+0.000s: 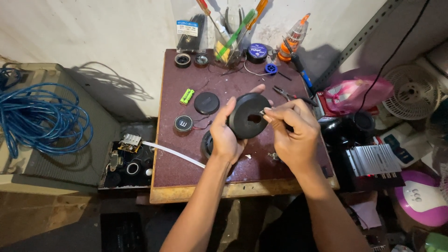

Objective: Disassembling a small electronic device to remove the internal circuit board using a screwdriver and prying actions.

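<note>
My left hand (225, 135) grips a round black disc-shaped part (247, 116) by its left edge, holding it upright over the maroon worktable (186, 163). My right hand (291, 128) pinches a small metal piece at the opening in the middle of the disc. Just below my left hand another black round part (206, 144) lies on the table, partly hidden. To the left lie a flat black round cover (206, 102), a small round speaker (183, 123) with thin wires, and two green batteries (186, 96).
Pliers (289, 95) lie right of the disc. Screwdrivers in a clear holder (231, 44), tape rolls and a glue bottle (291, 39) line the table's back. A blue cable coil (39, 116) rests on a box at left. A white strip (172, 153) crosses the table's left edge.
</note>
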